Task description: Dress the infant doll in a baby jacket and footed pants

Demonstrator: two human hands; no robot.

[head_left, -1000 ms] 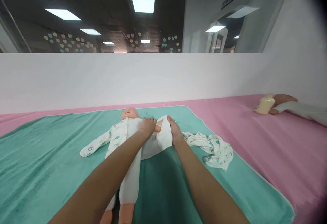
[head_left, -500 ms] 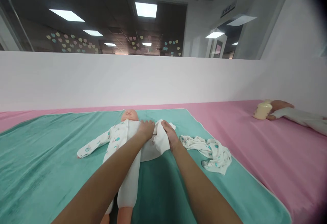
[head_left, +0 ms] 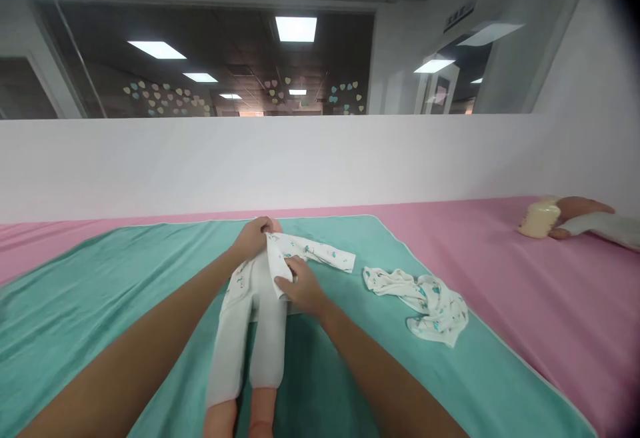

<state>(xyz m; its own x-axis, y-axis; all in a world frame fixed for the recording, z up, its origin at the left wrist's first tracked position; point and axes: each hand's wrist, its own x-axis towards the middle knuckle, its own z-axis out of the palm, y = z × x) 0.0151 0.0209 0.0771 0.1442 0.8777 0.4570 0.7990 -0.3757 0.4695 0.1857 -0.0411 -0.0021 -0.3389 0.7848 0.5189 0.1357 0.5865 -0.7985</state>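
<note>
A baby doll (head_left: 267,351) in white trousers lies on its back, feet toward me, its head mostly hidden behind my left hand. A white baby top (head_left: 280,265) with small green prints is around its upper body, one sleeve (head_left: 327,255) stretched out to the right. My left hand (head_left: 254,237) is closed on the top's edge by the doll's neck. Lower down, at the chest, my right hand (head_left: 303,286) pinches the top's front edge between thumb and fingers.
A green blanket (head_left: 165,305) lies under the doll, over a pink sheet (head_left: 530,278). Crumpled printed baby clothing (head_left: 435,305) is to the right. Farther right are a cream bottle (head_left: 540,219) and another doll (head_left: 595,221) partly in view. A white wall (head_left: 300,161) rises behind.
The top's right side, earlier bunched inside out in my hands, now lies over the doll with its sleeve extended. My left hand moved up to the neck; my right hand moved left to the chest.
</note>
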